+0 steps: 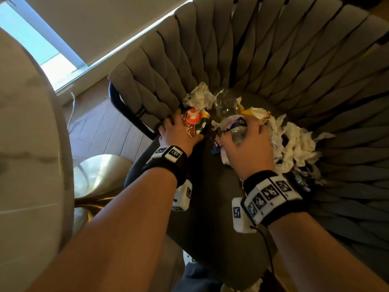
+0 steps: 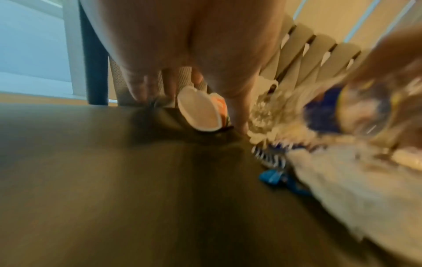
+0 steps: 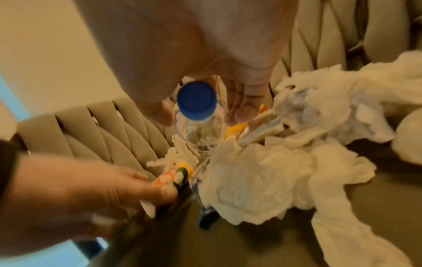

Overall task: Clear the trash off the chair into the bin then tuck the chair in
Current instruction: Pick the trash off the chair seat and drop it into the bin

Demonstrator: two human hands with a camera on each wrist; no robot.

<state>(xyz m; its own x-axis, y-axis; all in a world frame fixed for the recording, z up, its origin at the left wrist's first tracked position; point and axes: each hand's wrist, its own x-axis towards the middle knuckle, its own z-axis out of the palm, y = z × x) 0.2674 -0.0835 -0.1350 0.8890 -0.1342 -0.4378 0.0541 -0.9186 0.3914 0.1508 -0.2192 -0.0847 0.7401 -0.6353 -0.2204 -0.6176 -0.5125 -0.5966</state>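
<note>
The chair point(image 1: 294, 66) is the largest thing: a grey armchair with a curved back made of wide padded woven straps, a smooth dark seat and a black metal frame. Beside it, on the left, stands a round table point(image 1: 25, 144) with a pale marble-like top. On the seat, near the back, lies the trash. White crumpled tissues point(image 1: 292, 144) spread to the right, soft and torn. The right hand point(image 1: 248, 148) has its fingers curled around a clear plastic bottle point(image 3: 200, 130) with a blue cap, lying among the tissues. The left hand point(image 1: 179, 133) grips a squashed paper cup point(image 1: 194, 123), printed red, orange and green, white inside.
</note>
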